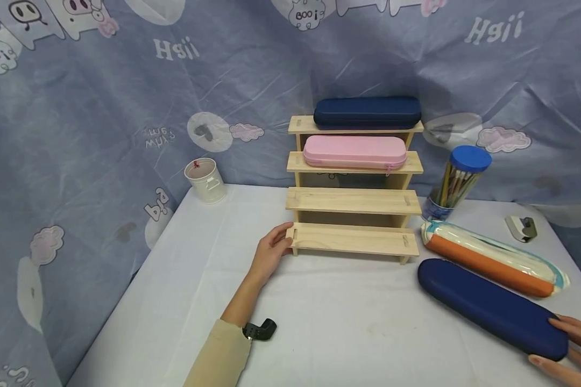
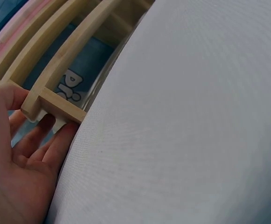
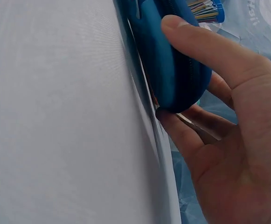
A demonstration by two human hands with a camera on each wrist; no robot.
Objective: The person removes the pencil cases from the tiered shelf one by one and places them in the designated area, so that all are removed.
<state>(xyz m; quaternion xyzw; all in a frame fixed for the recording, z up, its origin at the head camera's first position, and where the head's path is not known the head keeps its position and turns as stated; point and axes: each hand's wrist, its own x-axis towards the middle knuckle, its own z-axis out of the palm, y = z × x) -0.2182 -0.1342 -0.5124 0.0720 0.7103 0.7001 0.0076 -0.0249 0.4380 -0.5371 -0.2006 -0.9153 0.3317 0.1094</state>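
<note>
A stepped wooden shelf (image 1: 353,200) stands at the middle of the white table. My left hand (image 1: 271,251) holds the left end of its lowest board, thumb on top and fingers beneath, as the left wrist view shows on the board's end (image 2: 60,106). At the lower right, my right hand (image 1: 573,349) grips the near end of a navy zip pencil case (image 1: 489,306); in the right wrist view thumb and fingers clasp the case (image 3: 172,65) from both sides. A pink pencil case (image 1: 353,150) lies on the second board from the top, and another dark navy case (image 1: 368,113) on the top one.
An orange and clear pencil pouch (image 1: 494,258) lies just beyond the held case. Behind it stands a blue-lidded jar of pencils (image 1: 460,177), with a small white and grey item (image 1: 521,228) farther right. A white pail (image 1: 206,181) sits at back left, before a blue patterned cloth (image 1: 252,70).
</note>
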